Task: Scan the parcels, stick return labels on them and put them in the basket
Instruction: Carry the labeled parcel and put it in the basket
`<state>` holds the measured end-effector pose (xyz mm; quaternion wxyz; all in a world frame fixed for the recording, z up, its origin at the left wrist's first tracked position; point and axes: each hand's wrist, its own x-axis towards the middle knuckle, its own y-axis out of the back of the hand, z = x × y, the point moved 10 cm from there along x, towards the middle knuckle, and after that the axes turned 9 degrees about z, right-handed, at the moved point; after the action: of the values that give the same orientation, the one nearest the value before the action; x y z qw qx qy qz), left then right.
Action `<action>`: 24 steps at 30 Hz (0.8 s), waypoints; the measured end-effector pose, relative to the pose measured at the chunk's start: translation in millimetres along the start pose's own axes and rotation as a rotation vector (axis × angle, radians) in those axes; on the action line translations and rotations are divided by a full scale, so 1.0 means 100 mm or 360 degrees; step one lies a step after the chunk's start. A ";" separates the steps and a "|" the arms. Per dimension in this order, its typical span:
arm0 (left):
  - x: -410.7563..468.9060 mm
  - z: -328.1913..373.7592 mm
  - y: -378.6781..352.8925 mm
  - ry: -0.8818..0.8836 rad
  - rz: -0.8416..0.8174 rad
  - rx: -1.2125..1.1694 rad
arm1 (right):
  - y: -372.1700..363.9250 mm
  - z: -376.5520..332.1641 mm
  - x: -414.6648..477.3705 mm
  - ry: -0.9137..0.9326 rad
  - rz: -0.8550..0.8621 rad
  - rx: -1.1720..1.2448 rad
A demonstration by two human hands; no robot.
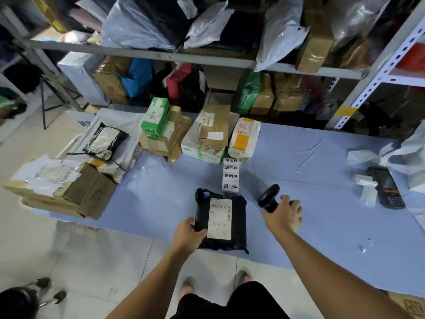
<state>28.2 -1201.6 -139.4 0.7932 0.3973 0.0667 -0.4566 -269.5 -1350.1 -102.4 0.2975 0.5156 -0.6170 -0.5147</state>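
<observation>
Hands are both clamping: L hand [189, 234] on black plastic-wrapped parcel [239, 226] w/ white label [219, 218], R hand [284, 215] on black handheld scanner [269, 197].

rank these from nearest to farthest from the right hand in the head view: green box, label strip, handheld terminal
1. label strip, just ahead and left of the right hand
2. handheld terminal, off to its right
3. green box, back left on a stack

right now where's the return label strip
Head view, centre of the blue table: the return label strip runs from the orange-and-white parcel down to the black parcel in the left hand, left of the barcode scanner.
</observation>
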 end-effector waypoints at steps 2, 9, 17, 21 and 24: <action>-0.03 0.04 -0.04 -0.0078 -0.0044 0.0109 | -0.14 0.05 0.08 0.0045 -0.0185 -0.0160; -0.01 0.08 -0.13 -0.0210 -0.0074 0.0234 | -0.18 -0.01 0.16 0.0189 -0.0419 -0.0394; 0.05 0.13 -0.13 -0.0307 -0.0026 0.0141 | -0.06 -0.15 -0.05 0.0163 -0.0443 0.0248; 0.10 0.18 -0.12 -0.0411 -0.0087 0.0065 | 0.29 -0.36 -0.18 0.0538 -0.0257 -0.0102; 0.13 0.17 -0.12 -0.0370 -0.0097 0.0026 | 0.52 -0.38 -0.24 0.0618 -0.0119 -0.0291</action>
<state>22.4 -1225.5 -140.8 0.7781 0.3459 -0.0172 -0.5241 -245.7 -1343.1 -38.3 0.4370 0.5985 -0.4794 -0.4701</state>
